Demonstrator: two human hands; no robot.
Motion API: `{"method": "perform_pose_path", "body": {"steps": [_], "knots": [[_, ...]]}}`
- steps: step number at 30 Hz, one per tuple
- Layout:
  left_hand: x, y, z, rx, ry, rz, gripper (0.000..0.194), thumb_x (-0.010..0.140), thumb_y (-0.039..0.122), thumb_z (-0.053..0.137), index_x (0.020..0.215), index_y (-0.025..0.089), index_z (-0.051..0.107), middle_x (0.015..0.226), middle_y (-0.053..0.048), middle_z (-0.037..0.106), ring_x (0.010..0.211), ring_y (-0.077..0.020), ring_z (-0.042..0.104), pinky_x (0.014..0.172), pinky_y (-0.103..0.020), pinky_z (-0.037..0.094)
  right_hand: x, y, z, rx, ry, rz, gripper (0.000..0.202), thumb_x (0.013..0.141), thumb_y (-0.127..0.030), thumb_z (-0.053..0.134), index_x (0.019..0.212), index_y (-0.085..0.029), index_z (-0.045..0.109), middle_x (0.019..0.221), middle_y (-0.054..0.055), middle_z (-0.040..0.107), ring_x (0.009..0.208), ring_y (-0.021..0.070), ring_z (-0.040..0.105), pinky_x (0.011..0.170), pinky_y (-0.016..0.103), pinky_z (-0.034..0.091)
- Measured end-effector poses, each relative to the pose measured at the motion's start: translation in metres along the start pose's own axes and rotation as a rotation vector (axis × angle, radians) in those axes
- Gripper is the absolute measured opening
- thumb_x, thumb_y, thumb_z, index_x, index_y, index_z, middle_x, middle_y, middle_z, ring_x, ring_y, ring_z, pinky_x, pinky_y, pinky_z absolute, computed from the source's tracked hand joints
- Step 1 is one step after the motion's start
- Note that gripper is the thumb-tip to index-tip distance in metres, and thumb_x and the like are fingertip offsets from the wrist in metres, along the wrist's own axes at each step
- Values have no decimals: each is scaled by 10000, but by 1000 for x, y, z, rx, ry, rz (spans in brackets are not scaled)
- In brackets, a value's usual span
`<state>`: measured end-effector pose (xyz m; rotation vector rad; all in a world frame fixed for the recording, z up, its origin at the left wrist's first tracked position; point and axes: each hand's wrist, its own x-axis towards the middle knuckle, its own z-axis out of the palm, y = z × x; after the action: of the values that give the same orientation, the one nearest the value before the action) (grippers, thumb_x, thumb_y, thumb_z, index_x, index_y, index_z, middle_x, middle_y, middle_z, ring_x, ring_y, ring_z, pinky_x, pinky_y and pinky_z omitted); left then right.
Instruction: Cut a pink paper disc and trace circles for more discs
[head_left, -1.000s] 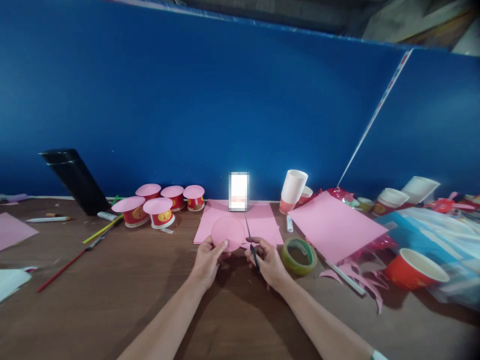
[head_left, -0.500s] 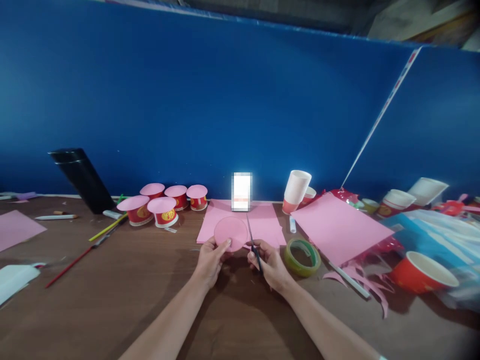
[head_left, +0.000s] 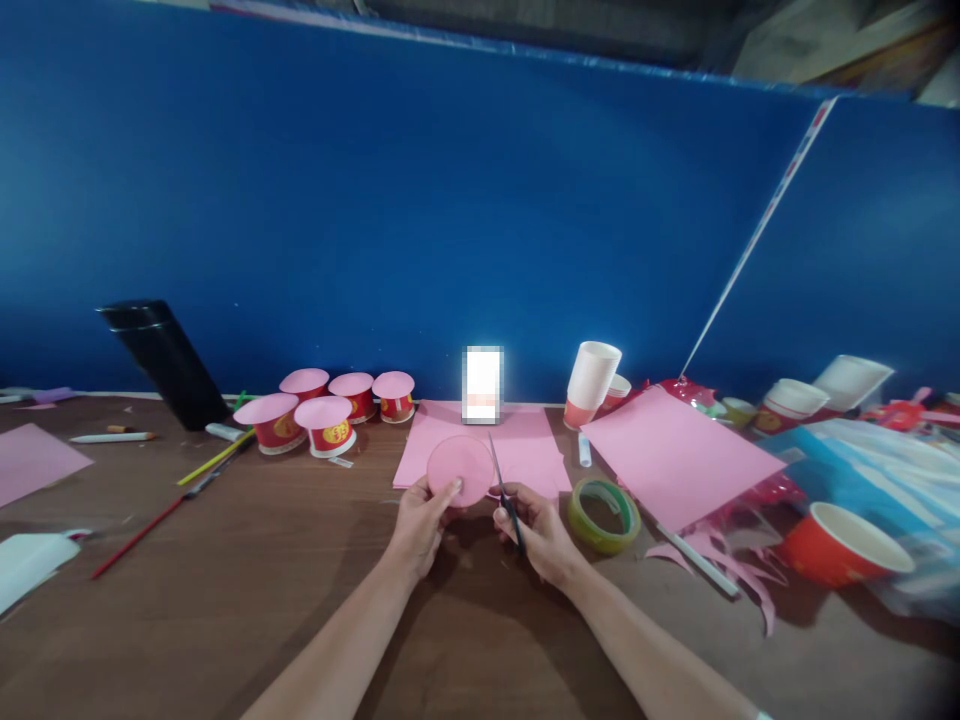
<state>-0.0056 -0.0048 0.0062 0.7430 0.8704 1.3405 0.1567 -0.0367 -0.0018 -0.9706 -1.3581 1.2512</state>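
A round pink paper disc (head_left: 461,467) is pinched in my left hand (head_left: 424,525), the thumb lying over its lower edge. My right hand (head_left: 536,530) grips a pair of dark-handled scissors (head_left: 510,510); their blades point up and away, right beside the disc's right edge. Behind both hands lies a stack of pink paper sheets (head_left: 529,445), partly covered by the disc. A roll of yellow-green tape (head_left: 604,515) rests on the table just right of my right hand.
Several red paper cups with pink disc tops (head_left: 324,425) stand at the back left, beside a black bottle (head_left: 161,360). To the right are stacked white cups (head_left: 592,375), a pink sheet (head_left: 679,460), pink paper strips (head_left: 724,565) and a red cup (head_left: 844,545) on its side.
The scissor blades have tilted slightly against the disc's right edge. Both hands keep nearly the same place and hold.
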Motion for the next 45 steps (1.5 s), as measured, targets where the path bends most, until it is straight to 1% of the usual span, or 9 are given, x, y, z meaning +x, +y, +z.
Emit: {"method": "perform_pose_path", "body": {"steps": [6, 10, 17, 22, 29, 35, 38, 42, 45], "knots": [[0, 0, 0, -4, 3, -13, 394, 539, 319, 785, 842, 107, 649, 695, -39, 667, 597, -124, 602, 548, -223, 489, 0, 0, 0, -4, 13, 16, 443, 743, -442, 640, 1069, -149, 573, 691, -5, 525, 574, 95, 479, 510, 216, 405], [-1, 0, 1, 10, 9, -9, 365, 554, 314, 777, 821, 106, 641, 685, -37, 664, 587, -123, 600, 529, -216, 480, 1, 2, -1, -4, 17, 13, 437, 755, -433, 630, 1082, -148, 572, 672, -8, 522, 565, 93, 480, 506, 216, 412], [-2, 2, 2, 17, -5, -19, 345, 553, 318, 774, 807, 121, 648, 661, -16, 659, 589, -123, 597, 536, -219, 476, 1, 2, -1, 24, 33, 25, 453, 705, -430, 677, 1057, -158, 591, 676, -7, 541, 556, 96, 489, 509, 223, 419], [-2, 2, 1, 15, 3, -23, 336, 551, 308, 778, 790, 115, 643, 679, -24, 665, 577, -111, 591, 526, -207, 476, 1, 2, 0, 28, 32, 22, 428, 723, -414, 664, 1054, -153, 589, 664, -11, 533, 548, 90, 483, 504, 219, 418], [-2, 1, 1, 8, -4, -24, 338, 533, 313, 785, 761, 111, 637, 670, -31, 666, 550, -104, 584, 511, -201, 471, 3, 4, -1, 16, 42, 22, 454, 666, -415, 709, 1023, -153, 606, 654, -13, 544, 531, 91, 485, 479, 218, 426], [-3, 2, 3, 13, -6, -17, 330, 538, 309, 781, 755, 109, 633, 640, -18, 649, 539, -103, 576, 510, -207, 477, 4, 9, -1, 18, 64, 18, 442, 680, -402, 700, 1032, -153, 606, 637, -18, 541, 500, 80, 468, 457, 213, 420], [-2, 2, 2, 13, -16, -16, 328, 551, 303, 776, 773, 109, 633, 644, -16, 647, 547, -100, 574, 505, -197, 470, 4, 4, 1, 17, 83, 35, 420, 670, -382, 711, 1009, -154, 616, 613, -27, 543, 476, 71, 459, 438, 204, 405], [-2, 1, 1, 3, -5, -18, 306, 563, 285, 773, 765, 111, 622, 659, -15, 647, 543, -89, 566, 494, -185, 462, 3, -5, 4, 5, 119, 109, 386, 666, -376, 713, 976, -162, 627, 554, -44, 532, 445, 72, 465, 424, 200, 387], [-1, 1, 1, -8, 8, -18, 301, 564, 280, 773, 765, 116, 621, 667, -11, 648, 549, -86, 566, 497, -182, 463, 2, -6, 4, 15, 108, 98, 390, 683, -397, 697, 987, -165, 620, 577, -38, 540, 463, 77, 477, 437, 207, 395]]}}
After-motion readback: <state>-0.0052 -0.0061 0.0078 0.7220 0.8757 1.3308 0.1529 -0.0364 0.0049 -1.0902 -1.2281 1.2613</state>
